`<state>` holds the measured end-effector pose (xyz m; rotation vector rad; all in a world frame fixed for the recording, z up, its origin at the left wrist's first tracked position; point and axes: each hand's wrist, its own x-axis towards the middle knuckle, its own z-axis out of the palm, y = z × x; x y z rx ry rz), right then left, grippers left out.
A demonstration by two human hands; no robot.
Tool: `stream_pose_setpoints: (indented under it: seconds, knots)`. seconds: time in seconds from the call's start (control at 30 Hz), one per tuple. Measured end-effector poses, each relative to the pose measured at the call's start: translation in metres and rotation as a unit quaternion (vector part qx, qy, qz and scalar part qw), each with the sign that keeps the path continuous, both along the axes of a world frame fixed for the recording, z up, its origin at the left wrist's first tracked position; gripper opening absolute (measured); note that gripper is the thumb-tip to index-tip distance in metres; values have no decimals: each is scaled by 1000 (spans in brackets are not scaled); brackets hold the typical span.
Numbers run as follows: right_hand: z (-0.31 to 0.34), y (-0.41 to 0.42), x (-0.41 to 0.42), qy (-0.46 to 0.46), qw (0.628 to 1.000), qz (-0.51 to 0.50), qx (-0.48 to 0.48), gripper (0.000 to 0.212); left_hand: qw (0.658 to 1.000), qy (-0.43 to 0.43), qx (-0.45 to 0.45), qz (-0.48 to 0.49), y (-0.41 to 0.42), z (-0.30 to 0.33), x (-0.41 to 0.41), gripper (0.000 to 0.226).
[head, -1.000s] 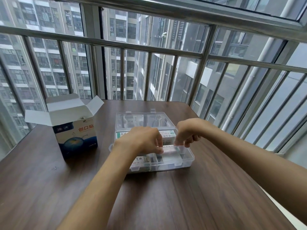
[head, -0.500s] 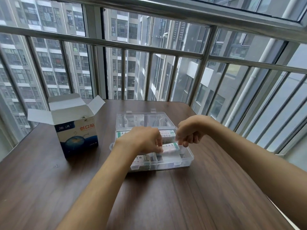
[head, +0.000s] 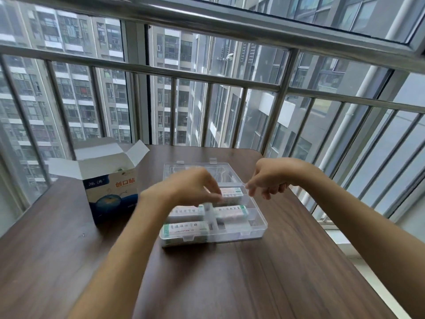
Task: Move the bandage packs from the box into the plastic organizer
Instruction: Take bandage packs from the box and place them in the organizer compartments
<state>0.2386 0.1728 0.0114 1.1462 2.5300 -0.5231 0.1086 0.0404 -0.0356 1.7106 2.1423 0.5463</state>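
My left grip [head: 193, 187] touches a pack [head: 232, 194] in the organizer [head: 259, 217]; right grip [head: 268, 183], just beside, hangs loosely curled, holding nothing.

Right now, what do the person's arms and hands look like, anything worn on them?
Both arms are bare as far as the frame shows. No sleeves, watch, rings or gloves show on the left hand or right hand, though motion blur hides fine detail.

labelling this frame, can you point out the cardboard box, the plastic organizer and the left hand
cardboard box [head: 112, 194]: head view, printed front face
plastic organizer [head: 258, 223]: head view, clear right wall
left hand [head: 190, 187]: head view, back of hand
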Motion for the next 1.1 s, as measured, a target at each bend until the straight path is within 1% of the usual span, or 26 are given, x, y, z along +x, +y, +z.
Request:
stream_pose_setpoints:
  seconds: [0.07,0.13,0.17,0.23,0.27,0.33,0.4,0.43,0.47,0.5,0.53,0.6,0.63,0.67,0.7,0.73,0.77,0.8,0.83,0.9,0.93,1.0,1.07,1.1]
  knots:
    - [4,-7,-5,35,999,32,6,26,995,16,76,66,-20,11,-9,22]
    - [2,-19,-18,99,992,80,-5,25,973,57,159,160,-44,12,-21,16]
    - [-1,-26,-26,143,984,106,-16,24,952,79,205,214,-56,9,-26,13]
    - [-7,-44,-47,232,959,162,-12,24,890,138,290,323,-78,-2,-39,12]
    - [-10,-55,-59,268,944,193,18,26,858,168,319,365,-89,-8,-46,15]
    - [-18,-77,-83,302,909,256,126,43,817,188,348,420,-107,-25,-59,29]
    - [-31,-92,-102,286,871,317,242,61,804,150,353,455,-114,-42,-66,41]
    - [-38,-98,-110,280,853,336,286,64,798,115,363,467,-117,-49,-67,45]
    - [-43,-105,-120,289,832,350,320,62,789,69,385,474,-121,-54,-71,49]
    - [-51,-106,-120,307,815,355,341,55,784,11,402,472,-120,-57,-68,54]
    - [-55,-109,-124,343,790,363,355,45,776,-43,420,468,-122,-58,-68,61]
    - [-65,-106,-121,411,751,359,371,24,758,-124,446,460,-126,-59,-66,77]
    - [-70,-103,-118,430,740,357,374,20,745,-157,459,458,-127,-58,-64,79]
    - [-76,-99,-113,445,734,351,374,20,736,-191,468,450,-127,-56,-61,75]
    - [-81,-97,-108,457,730,345,373,21,731,-227,472,437,-127,-55,-57,63]
    - [-84,-94,-102,464,729,338,373,24,734,-253,473,416,-126,-55,-55,43]
    - [-85,-92,-97,468,725,334,379,25,739,-258,480,396,-124,-55,-53,25]
    - [-85,-92,-91,471,721,331,385,26,746,-250,485,381,-123,-56,-52,13]
    - [-82,-93,-86,481,718,321,386,27,752,-241,493,365,-123,-56,-51,10]
    - [-70,-96,-76,520,715,280,373,29,767,-220,502,333,-122,-57,-51,19]
    - [-63,-99,-72,538,714,267,360,28,775,-213,500,322,-122,-57,-51,19]
    - [-51,-107,-70,551,717,289,314,27,789,-184,495,315,-123,-60,-51,18]
    - [-39,-118,-69,514,741,337,272,28,795,-135,497,320,-124,-65,-53,12]
    - [-34,-123,-70,481,765,352,244,28,796,-111,501,322,-124,-68,-53,12]
